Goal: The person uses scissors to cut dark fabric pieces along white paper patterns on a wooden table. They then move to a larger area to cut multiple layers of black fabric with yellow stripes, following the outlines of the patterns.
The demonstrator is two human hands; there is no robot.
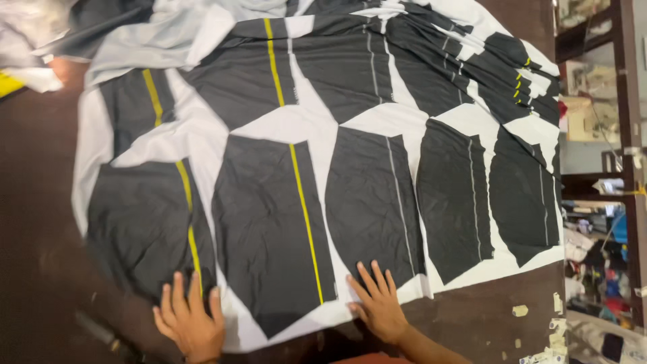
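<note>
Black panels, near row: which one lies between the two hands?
The wide black panel with a yellow stripe, flanked by the left hand and right hand. Panels further right carry white stripes.

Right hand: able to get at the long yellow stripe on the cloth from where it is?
Probably yes. The right hand lies flat on the cloth just beside the yellow stripe, with nothing lying between them.

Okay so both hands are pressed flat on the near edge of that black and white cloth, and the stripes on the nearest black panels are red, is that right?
Not quite. Left hand and right hand do lie flat on the cloth, but the head view shows the stripes yellow, others pale grey, not red.
</note>
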